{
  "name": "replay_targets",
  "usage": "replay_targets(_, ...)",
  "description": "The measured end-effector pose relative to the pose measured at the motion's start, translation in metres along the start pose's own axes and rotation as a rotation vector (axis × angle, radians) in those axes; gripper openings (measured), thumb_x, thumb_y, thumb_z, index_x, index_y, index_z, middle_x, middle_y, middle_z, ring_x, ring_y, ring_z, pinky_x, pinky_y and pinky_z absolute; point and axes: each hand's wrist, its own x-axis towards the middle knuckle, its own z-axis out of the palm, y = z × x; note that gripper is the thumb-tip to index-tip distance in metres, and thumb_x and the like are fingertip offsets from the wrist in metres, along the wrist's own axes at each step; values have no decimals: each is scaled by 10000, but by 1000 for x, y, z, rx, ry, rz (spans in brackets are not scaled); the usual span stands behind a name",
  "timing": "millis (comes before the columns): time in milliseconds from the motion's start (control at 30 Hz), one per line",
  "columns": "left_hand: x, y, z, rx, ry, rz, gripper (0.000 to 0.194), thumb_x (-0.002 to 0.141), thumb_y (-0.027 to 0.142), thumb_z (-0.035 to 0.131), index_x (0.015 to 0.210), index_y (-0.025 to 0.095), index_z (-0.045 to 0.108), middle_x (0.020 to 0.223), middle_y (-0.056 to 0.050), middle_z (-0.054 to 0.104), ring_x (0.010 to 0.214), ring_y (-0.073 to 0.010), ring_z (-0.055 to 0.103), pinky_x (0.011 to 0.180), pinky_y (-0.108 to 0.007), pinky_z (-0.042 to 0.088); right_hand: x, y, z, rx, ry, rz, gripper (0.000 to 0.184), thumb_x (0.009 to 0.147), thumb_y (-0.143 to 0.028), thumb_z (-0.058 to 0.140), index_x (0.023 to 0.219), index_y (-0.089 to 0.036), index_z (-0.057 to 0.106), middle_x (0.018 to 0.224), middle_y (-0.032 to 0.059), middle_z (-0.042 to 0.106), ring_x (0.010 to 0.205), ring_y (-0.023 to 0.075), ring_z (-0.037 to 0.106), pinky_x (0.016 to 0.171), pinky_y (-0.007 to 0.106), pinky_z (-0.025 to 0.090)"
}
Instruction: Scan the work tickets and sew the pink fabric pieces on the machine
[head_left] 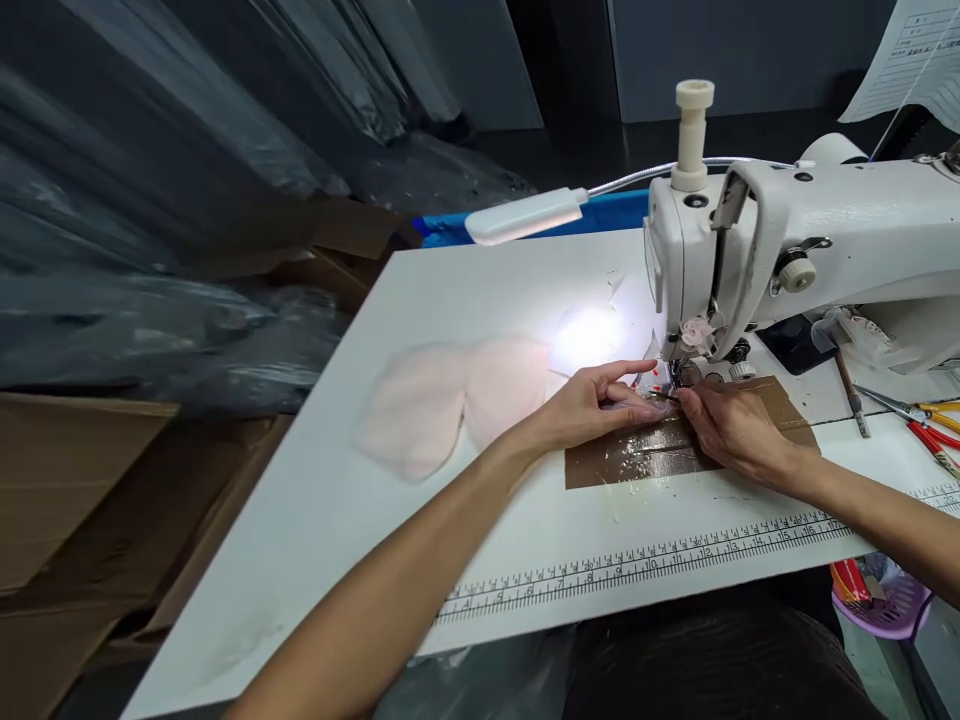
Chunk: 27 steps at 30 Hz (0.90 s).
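My left hand (604, 405) is beside the sewing machine's presser foot (684, 372), with the index finger stretched out and the other fingers closed on the edge of a sheer pale fabric. The wide part of this pale pink fabric (420, 410) spreads over the table to the left. Between my right thumb and fingers is a thin dark pointed tool (664, 396), its tip directed at the left fingertips; its exact kind is unclear. My right hand (731, 425) rests over a brown sheet (600, 462) taped down under the work. Small white bits are scattered there.
The white sewing machine (847, 215) fills the right side, with a lit lamp (525, 216) reaching left. Scissors (892, 403), a brush (852, 395) and a dark phone-like slab (795, 345) lie at right. A printed ruler (652, 565) lines the front edge; cardboard boxes (75, 480) stand left.
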Motion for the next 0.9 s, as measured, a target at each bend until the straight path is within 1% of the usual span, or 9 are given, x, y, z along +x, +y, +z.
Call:
replay_targets(100,-1,1,-1,-3,7,-8,741,738,312,773,1402,129,497,875,-60,783,923,-196,729,927,-365,530,0,-1,6,-82,19,-36,533,1043,-401,183,945,-148,642,819,98,641,626,157,526,536,304,301)
replay_targets(233,-1,0,-2,11,21,-14,746,740,310,766,1408,129,487,838,-33,781,896,-180,726,923,-349,521,-4,-4,9,-172,59,-84,519,1048,-402,203,1039,-140,651,934,128,663,666,160,550,538,308,318)
replay_targets(400,-1,-3,-3,-12,16,0,779,734,314,767,1424,119,461,873,-40,783,915,-179,724,933,-337,516,-6,-8,9,-239,42,-71,517,1050,-425,215,1046,-143,648,948,130,668,656,160,550,528,309,286)
replay_targets(567,0,-6,-2,-8,29,13,784,732,334,765,1422,119,462,887,-46,784,906,-176,725,945,-341,509,-3,-11,9,-229,25,-50,528,1048,-427,202,1018,-146,649,1008,140,664,649,159,536,527,311,269)
replay_targets(733,0,-5,-2,25,41,17,761,740,356,748,1408,113,476,872,-39,785,858,-160,722,951,-347,506,-3,-15,9,-228,46,-13,493,1043,-401,229,966,-155,649,940,120,674,602,149,522,507,315,216)
replay_targets(800,-1,-6,-2,33,38,22,754,741,359,745,1406,123,477,867,-32,784,856,-159,721,951,-351,505,-4,-16,10,-194,67,-1,464,1038,-384,247,947,-166,645,888,108,668,596,147,519,510,310,224)
replay_targets(900,-1,-6,-2,35,35,29,741,752,351,742,1408,135,473,846,-22,781,873,-161,721,966,-356,497,-3,-17,13,-85,83,49,469,1032,-397,249,873,-170,627,806,95,653,604,158,531,524,298,271)
